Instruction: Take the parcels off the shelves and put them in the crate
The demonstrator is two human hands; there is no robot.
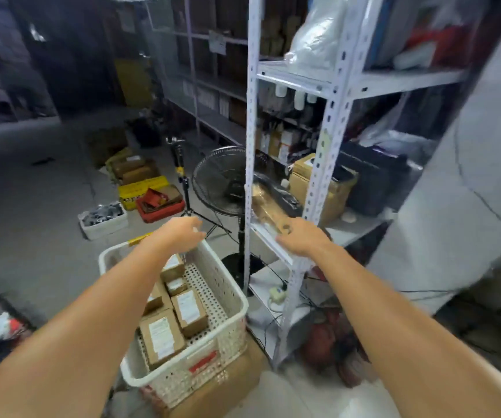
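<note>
Here your left hand (182,233) hangs loosely curled and empty over the crate (226,337), while your right hand (300,238) meets the brown parcel (265,203) on the shelf (266,239), grip unclear.

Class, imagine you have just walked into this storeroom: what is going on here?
A person is moving parcels from a white metal shelf rack into a white perforated crate. The crate sits on a cardboard box beside the rack and already holds several labelled cardboard parcels. The left hand hovers over the crate's far rim, holding nothing. The right hand reaches a brown paper parcel on the shelf; whether it grips it yet is unclear.
</note>
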